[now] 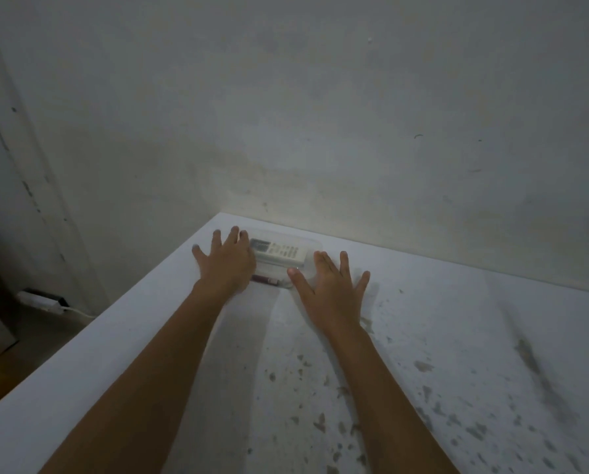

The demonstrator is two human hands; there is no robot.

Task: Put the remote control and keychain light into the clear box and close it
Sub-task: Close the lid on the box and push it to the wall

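Clear box (pixel 279 258) lies crosswise between your spread, empty hands; left hand (pixel 226 260) overlaps it, right hand (pixel 330 285) touches its end.

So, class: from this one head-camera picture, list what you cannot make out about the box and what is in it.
- Whether the clear box is fully shut: the left hand and right hand cover its ends.
- The dark red item: small, dim, half hidden by the left hand.
- The remote control: its button labels are blurred.
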